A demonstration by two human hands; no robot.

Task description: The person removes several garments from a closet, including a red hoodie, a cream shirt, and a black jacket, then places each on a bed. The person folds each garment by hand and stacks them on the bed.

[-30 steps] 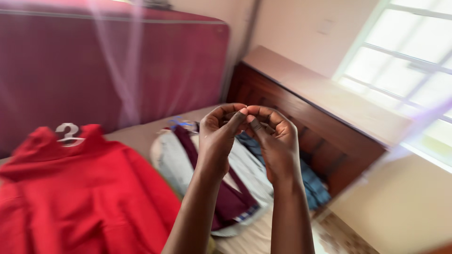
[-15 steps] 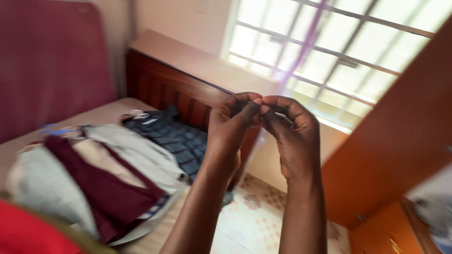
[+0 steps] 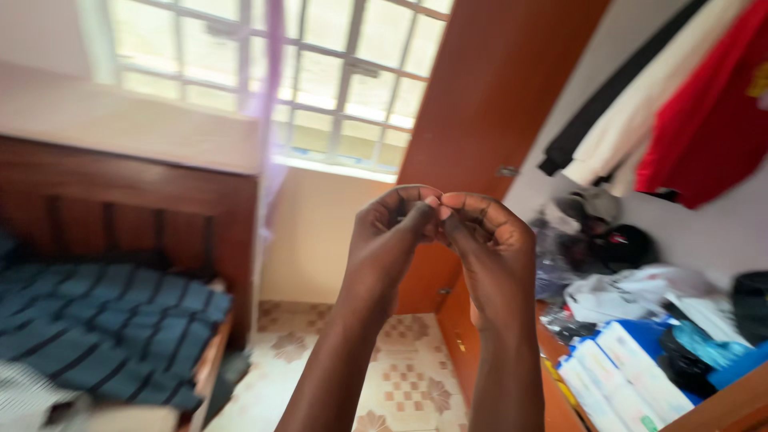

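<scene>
My left hand (image 3: 396,232) and my right hand (image 3: 488,248) are raised in front of me at mid-frame, both forearms coming up from the bottom edge. The fingers of both hands are curled and the thumb tips and fingertips press together where the hands meet. Nothing shows between them, and anything small pinched there is hidden. Both hands hover above the tiled floor (image 3: 400,384), between the bed and the wardrobe.
A blue striped cloth (image 3: 104,320) lies on the bed at the left, by a dark wooden headboard (image 3: 120,200). A barred window (image 3: 320,72) is behind. An orange-brown wardrobe door (image 3: 496,88), hanging clothes including a red garment (image 3: 704,104), and blue-and-white packages (image 3: 632,372) fill the right.
The view has swung to the right, from the red shirt and clothes on the bed to the window and wardrobe. My hands have stayed pinched together in front of me.
</scene>
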